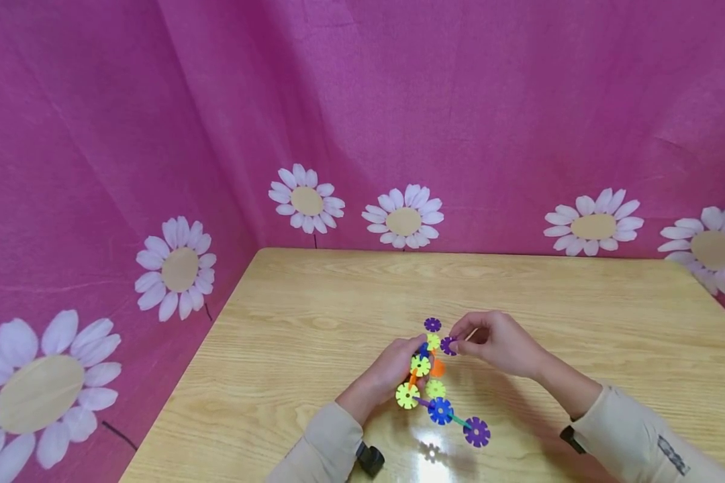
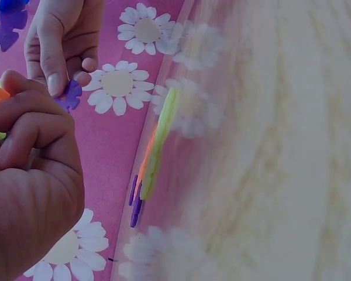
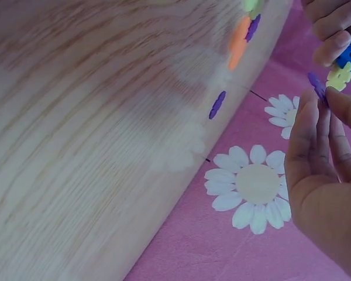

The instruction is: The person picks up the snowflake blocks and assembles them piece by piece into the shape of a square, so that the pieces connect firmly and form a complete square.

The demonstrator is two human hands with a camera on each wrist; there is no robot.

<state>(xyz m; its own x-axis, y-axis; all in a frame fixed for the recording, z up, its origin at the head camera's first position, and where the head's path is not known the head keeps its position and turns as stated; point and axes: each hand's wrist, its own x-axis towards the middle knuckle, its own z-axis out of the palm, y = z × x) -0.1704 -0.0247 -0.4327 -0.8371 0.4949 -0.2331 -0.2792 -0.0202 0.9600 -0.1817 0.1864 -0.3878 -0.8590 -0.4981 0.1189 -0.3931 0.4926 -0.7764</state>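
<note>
My left hand [image 1: 394, 367] grips a chain of slotted plastic snowflake discs joined edge to edge. Along it run a yellow disc [image 1: 407, 396], a blue disc [image 1: 440, 410], a green one seen edge-on [image 1: 459, 421] and a purple end disc [image 1: 476, 432]. Between thumb and fingertips, my right hand [image 1: 507, 343] pinches another purple disc [image 1: 448, 345], close beside the upper yellow disc [image 1: 433, 342] of the chain. The right wrist view shows this pinched purple disc [image 3: 317, 88] nearly edge-on. Part of the chain is hidden behind the left fingers.
Loose on the wooden table [image 1: 314, 308] lie a purple disc [image 1: 432, 325], an orange disc [image 1: 438, 367] and a yellow-green disc [image 1: 436, 389], close around the left hand. A pink curtain [image 1: 489, 121] with daisies borders the table at the back and left.
</note>
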